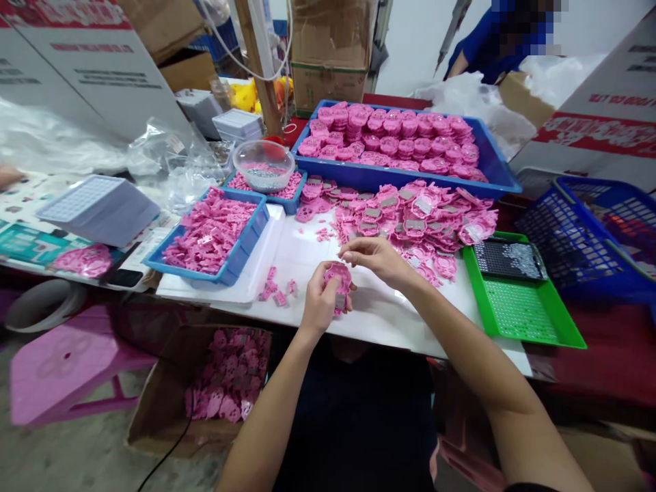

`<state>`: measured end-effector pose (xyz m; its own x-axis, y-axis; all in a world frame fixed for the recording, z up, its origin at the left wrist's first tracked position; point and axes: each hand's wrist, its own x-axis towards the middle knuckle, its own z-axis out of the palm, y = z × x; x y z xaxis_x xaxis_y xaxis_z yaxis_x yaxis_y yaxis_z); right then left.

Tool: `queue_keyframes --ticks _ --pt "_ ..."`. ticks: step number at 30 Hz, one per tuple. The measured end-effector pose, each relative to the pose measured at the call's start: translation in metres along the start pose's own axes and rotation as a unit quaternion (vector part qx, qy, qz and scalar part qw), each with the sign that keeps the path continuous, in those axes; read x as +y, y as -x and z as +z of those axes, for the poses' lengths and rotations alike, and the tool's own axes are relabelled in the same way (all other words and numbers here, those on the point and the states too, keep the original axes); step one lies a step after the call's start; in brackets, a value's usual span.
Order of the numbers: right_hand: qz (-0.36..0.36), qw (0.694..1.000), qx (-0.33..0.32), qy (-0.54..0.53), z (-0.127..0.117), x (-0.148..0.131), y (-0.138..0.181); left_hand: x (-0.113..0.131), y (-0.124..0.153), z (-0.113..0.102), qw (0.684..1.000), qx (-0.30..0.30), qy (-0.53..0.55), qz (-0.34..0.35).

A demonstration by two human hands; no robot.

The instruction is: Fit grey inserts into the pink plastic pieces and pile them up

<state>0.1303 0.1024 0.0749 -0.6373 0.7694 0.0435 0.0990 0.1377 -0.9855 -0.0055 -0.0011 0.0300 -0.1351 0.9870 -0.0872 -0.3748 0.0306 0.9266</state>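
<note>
1. Through the head camera I find the pink plastic part (338, 277) just above the desk (372, 324), near the middle of its front edge.
2. My left hand (318, 301) is clamped on that part, thumb across its face and fingers behind. My right hand (378, 260) is close by its top rim, thumb and fingertip pinched together; I cannot tell whether something tiny sits between them.
3. I judge the part light and stiff, perhaps slippery on its smooth faces, with thin edges that hard squeezing might crack. I would take it by the outer rim, leaving its hollow side free.
4. The desk has a white covering. Loose pink bits (279, 298) lie near its front edge, left of my hands; a heap of pink parts (410, 212) spreads beyond them.
5. Along the far edge stands a large blue tray (505, 183) of stacked pink parts. A smaller blue tray (225, 275) is to the left, a green tray (568, 336) to the right.
6. In the room, a cardboard box (146, 413) of pink parts is below the desk, beside a pink stool (56, 362); a person in blue (479, 51) is in the background.
</note>
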Motion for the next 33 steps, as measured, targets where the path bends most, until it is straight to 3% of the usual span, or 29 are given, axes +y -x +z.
queue_keyframes --ticks 3,8,11,18,25,27,30,31,33 --pt "0.004 0.998 -0.049 0.037 0.006 -0.001 -0.002 -0.001 0.001 0.001 0.999 0.002 -0.040 -0.009" --pt "-0.026 0.988 -0.018 0.153 0.008 -0.004 -0.003 -0.005 0.001 0.000 0.997 0.006 -0.075 -0.017" --pt "-0.009 0.982 -0.041 0.184 0.005 -0.007 -0.005 -0.005 0.000 0.000 0.996 0.002 -0.085 -0.010" --pt "0.020 0.983 -0.112 0.144 0.006 -0.010 -0.006 -0.002 0.002 0.001 0.996 -0.012 -0.092 0.001" --pt "0.006 0.985 -0.124 0.118 -0.008 -0.007 -0.013 0.003 -0.002 -0.001 1.000 -0.024 -0.017 -0.011" --pt "-0.031 0.983 -0.086 0.160 -0.010 -0.009 -0.020 0.004 -0.003 -0.001 0.999 -0.026 -0.005 -0.018" --pt "-0.148 0.952 -0.031 0.265 0.006 -0.024 -0.033 0.002 -0.006 -0.001 0.999 -0.023 -0.010 -0.032" --pt "-0.185 0.933 -0.051 0.304 0.016 -0.031 -0.038 0.000 -0.006 -0.002 0.999 -0.020 -0.026 -0.040" --pt "-0.217 0.877 -0.177 0.389 0.044 -0.046 -0.047 -0.004 -0.008 -0.005 0.994 -0.014 -0.093 -0.052"
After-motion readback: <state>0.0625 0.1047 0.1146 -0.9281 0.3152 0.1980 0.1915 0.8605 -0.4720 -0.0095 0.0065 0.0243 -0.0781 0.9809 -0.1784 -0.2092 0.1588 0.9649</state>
